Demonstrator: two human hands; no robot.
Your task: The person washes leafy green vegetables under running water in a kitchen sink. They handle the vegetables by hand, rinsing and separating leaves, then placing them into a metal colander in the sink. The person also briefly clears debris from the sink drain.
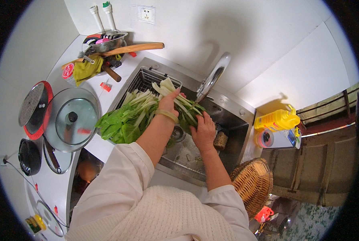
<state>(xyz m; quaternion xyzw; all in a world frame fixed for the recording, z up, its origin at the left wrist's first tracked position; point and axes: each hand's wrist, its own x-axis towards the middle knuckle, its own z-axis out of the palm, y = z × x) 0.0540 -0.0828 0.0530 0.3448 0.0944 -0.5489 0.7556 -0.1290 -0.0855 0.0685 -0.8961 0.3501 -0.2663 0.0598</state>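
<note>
My left hand [169, 104], with a pale bangle at its wrist, grips the white stalks of a bunch of leafy greens [166, 85] over the sink [239, 132]. The fingers of my right hand [205, 129] close around the leafy end of the same bunch, just below the spout of the chrome faucet [217, 72]. A thin stream of water seems to fall onto the stalks. To the left, a larger pile of leafy greens [126, 123] lies on a wire drying rack [144, 76], some leaves hanging over the sink's edge. Below my hands is the drain [178, 133], partly hidden.
A scrub brush [220, 140] rests in the basin's right side. Yellow detergent bottle [276, 120] and wicker basket [252, 183] stand right. Left on the counter are a glass lid [72, 131], a black pot [30, 156] and a cluttered bowl with a wooden-handled tool [137, 47].
</note>
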